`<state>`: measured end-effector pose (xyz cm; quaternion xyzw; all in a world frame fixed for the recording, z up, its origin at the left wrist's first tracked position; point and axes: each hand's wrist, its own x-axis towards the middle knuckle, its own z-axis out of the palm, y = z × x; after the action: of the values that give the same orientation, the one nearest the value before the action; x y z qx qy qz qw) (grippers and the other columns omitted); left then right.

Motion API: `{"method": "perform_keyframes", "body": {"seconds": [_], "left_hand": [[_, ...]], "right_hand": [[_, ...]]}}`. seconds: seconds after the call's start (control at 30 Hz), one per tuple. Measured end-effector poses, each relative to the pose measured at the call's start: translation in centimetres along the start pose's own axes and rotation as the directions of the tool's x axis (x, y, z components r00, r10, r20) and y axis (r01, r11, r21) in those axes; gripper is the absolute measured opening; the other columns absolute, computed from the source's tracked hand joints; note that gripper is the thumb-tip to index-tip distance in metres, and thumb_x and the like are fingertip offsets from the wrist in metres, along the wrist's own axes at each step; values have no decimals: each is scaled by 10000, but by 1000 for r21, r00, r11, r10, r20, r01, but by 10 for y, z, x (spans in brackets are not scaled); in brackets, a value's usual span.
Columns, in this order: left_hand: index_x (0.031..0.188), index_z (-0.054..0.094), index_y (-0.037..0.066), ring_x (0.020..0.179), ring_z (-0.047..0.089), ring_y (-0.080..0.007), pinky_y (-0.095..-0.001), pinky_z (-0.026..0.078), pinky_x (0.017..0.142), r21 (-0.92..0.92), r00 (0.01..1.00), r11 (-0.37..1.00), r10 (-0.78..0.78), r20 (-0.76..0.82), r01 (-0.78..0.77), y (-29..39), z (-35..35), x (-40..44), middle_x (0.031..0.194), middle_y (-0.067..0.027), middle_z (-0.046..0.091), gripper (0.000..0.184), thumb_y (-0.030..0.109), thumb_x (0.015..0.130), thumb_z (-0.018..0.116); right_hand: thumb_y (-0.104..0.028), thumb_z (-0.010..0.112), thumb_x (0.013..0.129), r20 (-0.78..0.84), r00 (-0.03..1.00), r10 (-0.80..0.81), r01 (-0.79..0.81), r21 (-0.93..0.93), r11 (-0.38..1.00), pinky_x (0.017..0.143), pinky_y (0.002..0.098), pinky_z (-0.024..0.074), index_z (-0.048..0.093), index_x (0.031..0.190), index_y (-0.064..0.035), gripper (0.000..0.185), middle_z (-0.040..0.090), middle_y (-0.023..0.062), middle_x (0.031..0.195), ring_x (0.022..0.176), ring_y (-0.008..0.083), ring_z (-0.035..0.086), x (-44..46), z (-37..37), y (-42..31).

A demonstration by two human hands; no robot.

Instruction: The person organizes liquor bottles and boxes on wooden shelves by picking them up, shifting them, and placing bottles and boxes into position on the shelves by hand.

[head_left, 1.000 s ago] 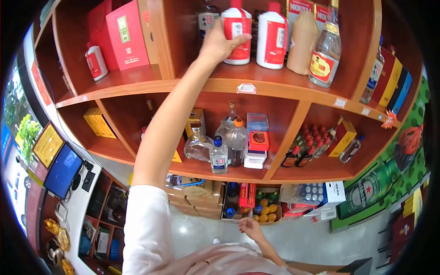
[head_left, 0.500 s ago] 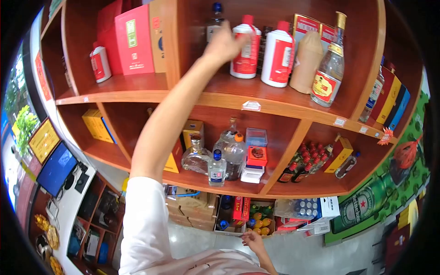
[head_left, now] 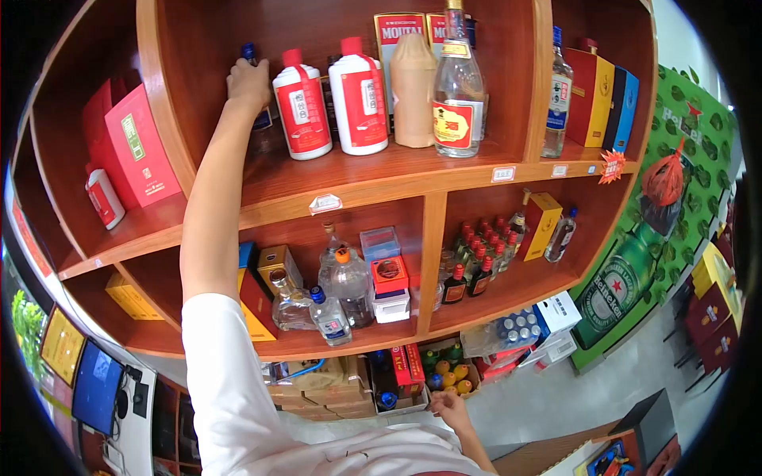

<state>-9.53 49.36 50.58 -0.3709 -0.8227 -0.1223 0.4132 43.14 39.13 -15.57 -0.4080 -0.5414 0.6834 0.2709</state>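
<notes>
My left hand [head_left: 249, 83], on the upper shelf, is closed around a glass bottle with a dark blue cap [head_left: 249, 52]; the hand covers most of the bottle's upper part. Just to its right stand two white-and-red liquor bottles, one nearer [head_left: 302, 107] and one beyond it [head_left: 359, 99]. A paper-wrapped bottle [head_left: 413, 95] and a clear bottle with a red and yellow label [head_left: 458, 103] follow along the same shelf. Low down in front of my body, my right hand [head_left: 451, 411] hangs with loosely bent fingers apart and nothing visible in them.
The wooden shelf edge [head_left: 381, 181] runs below the upper bottles. On the lower shelf are clear bottles [head_left: 346, 285], small boxes [head_left: 390, 274] and several red-capped bottles [head_left: 484, 254]. Boxes of goods [head_left: 409, 369] stand on the floor beneath. A red gift box [head_left: 143, 151] is at left.
The view has swung to the right, so the shelves appear further left. My left hand has moved from a blurred reach beside the white-and-red bottle onto the blue-capped bottle. My right hand stays low.
</notes>
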Motion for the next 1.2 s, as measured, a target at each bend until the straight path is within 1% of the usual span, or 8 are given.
{"method": "perform_keyframes", "body": {"seconds": [0.2, 0.3, 0.47, 0.6, 0.7, 0.9, 1.0, 1.2], "left_hand": [[1237, 690, 154, 1180, 532, -379, -471, 473, 962, 174, 954, 985, 47, -295, 5, -3, 17, 1, 1259, -190, 547, 304, 225, 943, 664], [1232, 697, 168, 1195, 523, -376, -476, 477, 959, 250, 962, 967, 27, -271, 44, 11, -7, -17, 1259, -181, 545, 296, 216, 942, 661], [1221, 703, 149, 1204, 503, -440, -505, 546, 931, 202, 962, 978, 0, -274, 57, 14, -15, -24, 1276, -211, 500, 291, 172, 932, 675], [1232, 700, 117, 1206, 493, -455, -520, 542, 954, 222, 978, 971, -38, -207, 85, 19, -18, -22, 1277, -236, 492, 324, 152, 911, 705], [1256, 668, 156, 1181, 523, -444, -508, 545, 950, 252, 977, 962, -55, -208, 108, 17, -12, -18, 1276, -232, 492, 301, 147, 957, 635], [1198, 728, 115, 1165, 599, -425, -509, 526, 987, 167, 982, 981, -66, -178, 96, 15, -18, -15, 1299, -222, 521, 271, 179, 939, 679], [1177, 739, 113, 1183, 603, -418, -489, 548, 951, 212, 977, 970, -80, -195, 121, 16, -23, -18, 1304, -220, 527, 254, 188, 943, 675], [1272, 689, 116, 1190, 612, -433, -510, 590, 914, 190, 991, 976, -92, -94, 109, 8, -40, -20, 1333, -228, 512, 364, 275, 945, 709]], "right_hand": [[-12, 643, 942, 19, 1000, 13, -12, -26, 1000, 675, 291, 580, 649, 1161, 18, 221, 718, 66, 957, 792, 138, 695, -8, -10, 5], [-12, 644, 940, 26, 1000, -2, 3, -45, 999, 674, 292, 573, 649, 1162, 10, 223, 712, 64, 946, 796, 136, 687, -10, -8, -13], [2, 628, 935, 105, 994, -40, 47, -62, 997, 686, 284, 562, 646, 1172, -1, 238, 706, 66, 937, 805, 133, 680, -1, -13, -19], [15, 613, 933, 156, 986, -60, 75, -95, 993, 687, 274, 554, 640, 1175, 7, 244, 700, 64, 932, 797, 130, 671, 2, -12, -24], [22, 616, 928, 181, 981, -70, 88, -95, 992, 685, 276, 553, 639, 1184, 7, 257, 696, 64, 931, 789, 130, 665, 5, -12, -22], [62, 596, 925, 223, 972, -73, 91, -72, 993, 688, 275, 554, 644, 1194, -4, 281, 695, 69, 939, 788, 131, 668, 4, -15, -6], [88, 580, 918, 219, 974, -57, 86, -122, 989, 680, 278, 556, 644, 1193, -1, 296, 691, 71, 944, 793, 138, 676, 0, -15, -4], [101, 558, 920, 243, 969, -49, 78, -115, 990, 696, 294, 574, 646, 1199, -7, 312, 706, 92, 974, 814, 158, 698, 0, -18, -2]]}}
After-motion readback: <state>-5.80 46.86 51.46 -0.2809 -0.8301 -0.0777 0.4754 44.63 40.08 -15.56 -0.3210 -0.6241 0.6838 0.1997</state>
